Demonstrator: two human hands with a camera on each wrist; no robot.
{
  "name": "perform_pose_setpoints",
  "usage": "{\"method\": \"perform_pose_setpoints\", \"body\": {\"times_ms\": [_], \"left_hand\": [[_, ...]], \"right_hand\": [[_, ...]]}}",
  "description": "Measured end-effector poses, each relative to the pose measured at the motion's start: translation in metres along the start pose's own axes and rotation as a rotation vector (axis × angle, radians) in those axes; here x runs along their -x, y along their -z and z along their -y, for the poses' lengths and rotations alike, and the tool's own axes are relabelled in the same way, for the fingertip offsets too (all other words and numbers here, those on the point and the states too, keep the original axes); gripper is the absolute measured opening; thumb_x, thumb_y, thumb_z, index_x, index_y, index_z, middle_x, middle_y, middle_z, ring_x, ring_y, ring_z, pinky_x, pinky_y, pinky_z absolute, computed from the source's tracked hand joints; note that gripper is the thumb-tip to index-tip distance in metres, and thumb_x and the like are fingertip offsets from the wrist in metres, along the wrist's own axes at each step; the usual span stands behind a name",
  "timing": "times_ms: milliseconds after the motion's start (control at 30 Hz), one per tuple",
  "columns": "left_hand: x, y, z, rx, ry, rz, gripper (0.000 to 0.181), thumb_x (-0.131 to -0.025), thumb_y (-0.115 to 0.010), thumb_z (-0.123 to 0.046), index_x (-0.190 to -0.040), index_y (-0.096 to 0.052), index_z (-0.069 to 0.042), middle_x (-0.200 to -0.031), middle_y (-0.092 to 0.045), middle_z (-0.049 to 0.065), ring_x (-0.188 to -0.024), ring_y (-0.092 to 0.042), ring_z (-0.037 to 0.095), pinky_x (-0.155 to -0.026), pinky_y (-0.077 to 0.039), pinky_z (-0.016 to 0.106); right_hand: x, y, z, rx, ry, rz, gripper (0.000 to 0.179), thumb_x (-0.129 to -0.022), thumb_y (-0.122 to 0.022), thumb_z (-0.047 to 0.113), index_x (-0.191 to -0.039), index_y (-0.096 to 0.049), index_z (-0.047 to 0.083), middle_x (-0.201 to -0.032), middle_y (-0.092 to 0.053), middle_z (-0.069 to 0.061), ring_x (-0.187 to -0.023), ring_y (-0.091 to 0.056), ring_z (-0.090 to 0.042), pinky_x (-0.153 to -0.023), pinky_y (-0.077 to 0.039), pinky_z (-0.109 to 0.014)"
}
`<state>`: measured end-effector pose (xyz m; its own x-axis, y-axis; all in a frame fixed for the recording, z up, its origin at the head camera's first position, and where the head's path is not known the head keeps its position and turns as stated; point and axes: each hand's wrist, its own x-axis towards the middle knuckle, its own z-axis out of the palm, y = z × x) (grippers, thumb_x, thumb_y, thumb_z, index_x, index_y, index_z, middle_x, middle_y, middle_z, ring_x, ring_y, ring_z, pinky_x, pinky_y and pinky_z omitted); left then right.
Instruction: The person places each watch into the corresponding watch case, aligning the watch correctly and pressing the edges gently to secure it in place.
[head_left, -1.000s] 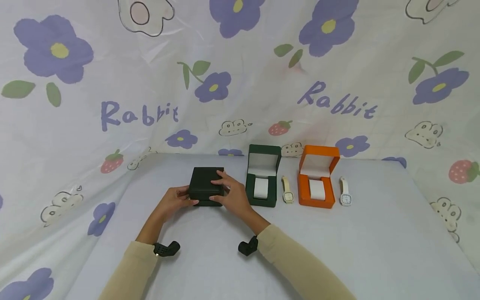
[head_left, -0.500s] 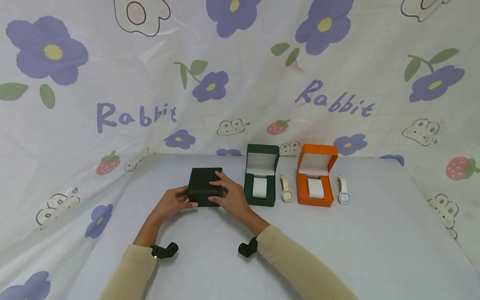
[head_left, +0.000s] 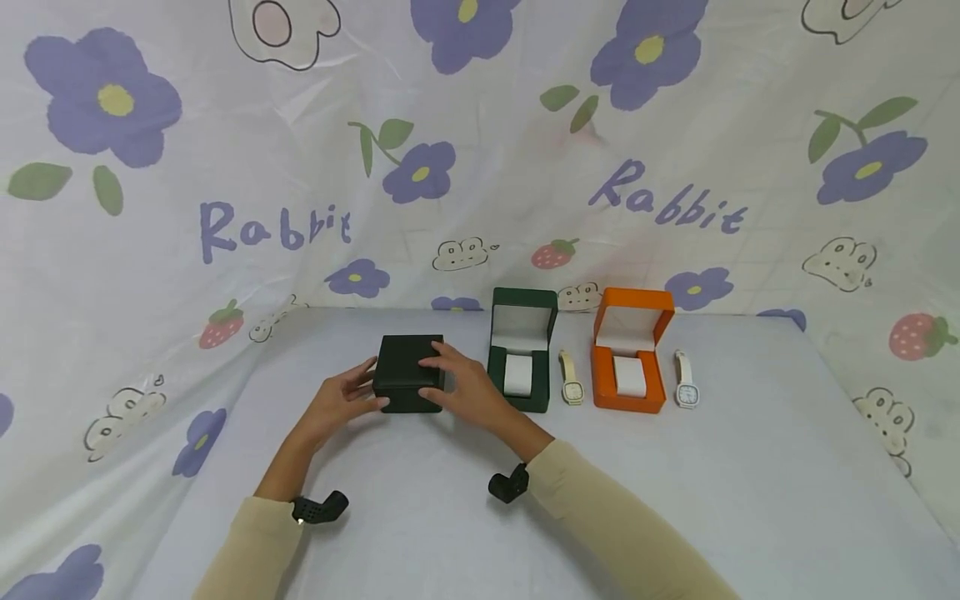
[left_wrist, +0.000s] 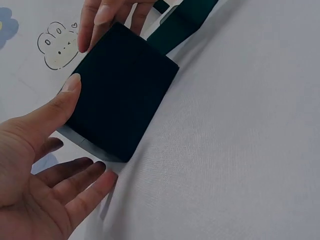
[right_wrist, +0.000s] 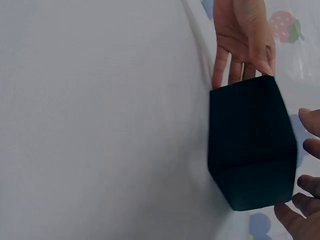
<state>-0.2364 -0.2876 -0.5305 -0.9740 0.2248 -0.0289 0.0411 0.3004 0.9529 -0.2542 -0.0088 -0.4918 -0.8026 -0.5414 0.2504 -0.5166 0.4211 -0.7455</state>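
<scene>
A closed dark green, nearly black box (head_left: 408, 362) sits on the white-covered table between the two hands. At its left side is my left hand (head_left: 333, 408), fingers loosely spread. The left wrist view shows its thumb (left_wrist: 73, 85) at the box's edge and the other fingers relaxed beside the end face. My right hand (head_left: 476, 392) is at the box's right side, fingers apart; its index finger overlaps the lid in the head view. In the right wrist view, its fingers (right_wrist: 307, 187) are spread alongside the box, not wrapped round it.
Right of the hands stand an open green watch box (head_left: 519, 379) and an open orange watch box (head_left: 628, 387), each with a white cushion. A gold-coloured watch (head_left: 572, 387) lies between them. A white-strapped watch (head_left: 686, 387) lies further right. A patterned cloth (head_left: 480, 150) hangs behind.
My left hand has drawn slightly left and its fingers have loosened from the box's side. The right wrist has shifted a little right. The box stays shut in nearly the same place.
</scene>
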Motion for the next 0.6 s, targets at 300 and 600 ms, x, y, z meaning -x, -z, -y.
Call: {"method": "perform_pose_setpoints", "body": {"times_ms": [300,600], "left_hand": [[0.009,0.001,-0.020,-0.071,-0.093,-0.043,0.087,-0.086,-0.084,-0.020,-0.159,-0.036,-0.021,-0.157,-0.042,0.016,-0.141,-0.042,0.042,-0.113,-0.035,0.062],[0.015,-0.001,-0.051,-0.181,-0.170,-0.040,0.084,-0.087,-0.083,-0.026,-0.158,-0.038,-0.018,-0.161,-0.038,0.006,-0.146,-0.037,0.035,-0.114,-0.034,0.062]], "right_hand": [[0.010,0.033,0.019,0.024,0.012,-0.016,0.049,-0.096,-0.073,0.026,-0.140,-0.061,0.010,-0.156,-0.044,-0.013,-0.148,-0.036,-0.026,-0.119,-0.034,-0.050],[0.027,0.067,0.028,0.034,0.001,-0.048,0.046,-0.098,-0.070,0.027,-0.141,-0.061,0.013,-0.152,-0.050,-0.007,-0.144,-0.042,-0.024,-0.117,-0.036,-0.050]]}}
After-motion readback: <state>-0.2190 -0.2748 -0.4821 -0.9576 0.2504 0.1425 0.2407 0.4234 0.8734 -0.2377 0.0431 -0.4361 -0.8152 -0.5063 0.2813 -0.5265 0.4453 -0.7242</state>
